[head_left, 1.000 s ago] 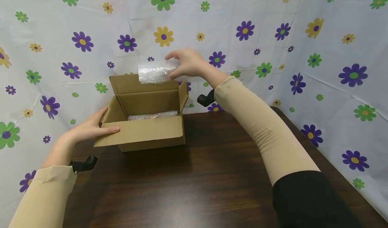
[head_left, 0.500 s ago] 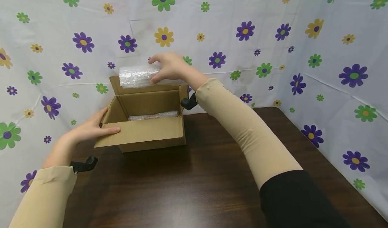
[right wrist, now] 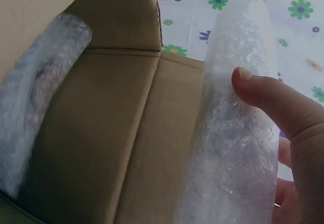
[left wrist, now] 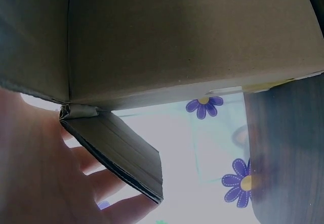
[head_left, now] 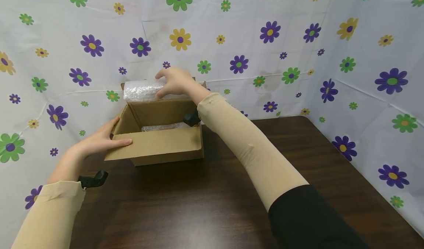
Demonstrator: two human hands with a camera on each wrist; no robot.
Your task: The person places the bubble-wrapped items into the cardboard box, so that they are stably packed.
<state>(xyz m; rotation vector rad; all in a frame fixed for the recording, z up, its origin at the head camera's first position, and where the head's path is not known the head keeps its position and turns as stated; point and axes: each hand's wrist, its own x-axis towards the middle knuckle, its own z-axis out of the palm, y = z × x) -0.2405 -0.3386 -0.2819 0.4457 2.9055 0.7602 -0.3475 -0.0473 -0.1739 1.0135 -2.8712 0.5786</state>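
Observation:
A cardboard box (head_left: 169,157) stands on the table with its flaps folded out. My left hand (head_left: 94,142) holds its left front corner; the thumb lies on the front flap (head_left: 159,144). In the left wrist view, the fingers lie behind the side flap (left wrist: 121,148). Over the box's rear edge, my right hand (head_left: 175,82) grips a bubble-wrapped cylinder (head_left: 140,91) held level. The right wrist view shows the thumb across the bubble wrap (right wrist: 233,133); what is inside it cannot be made out. Inside the box lies another bubble-wrapped bundle (right wrist: 40,87), partly hidden by the front flap.
The dark wooden table (head_left: 205,201) extends in front and to the right of the box. Behind it and on the right hangs a white flowered cloth (head_left: 245,28). The box's back flap is upright, partly covered by the wrapped cylinder.
My right hand has carried the bubble-wrapped cylinder left and down, from above the box's right side to its rear edge. The left hand keeps its place on the box.

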